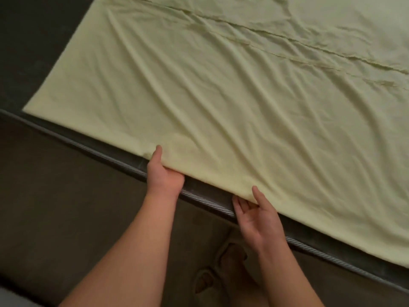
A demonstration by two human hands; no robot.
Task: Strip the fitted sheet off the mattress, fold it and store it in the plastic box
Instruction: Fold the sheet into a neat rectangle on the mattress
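At mattress (208, 191) edge, left hand (164, 171) grips sheet (221, 96), fingers hidden; right hand (254, 214) unclear.
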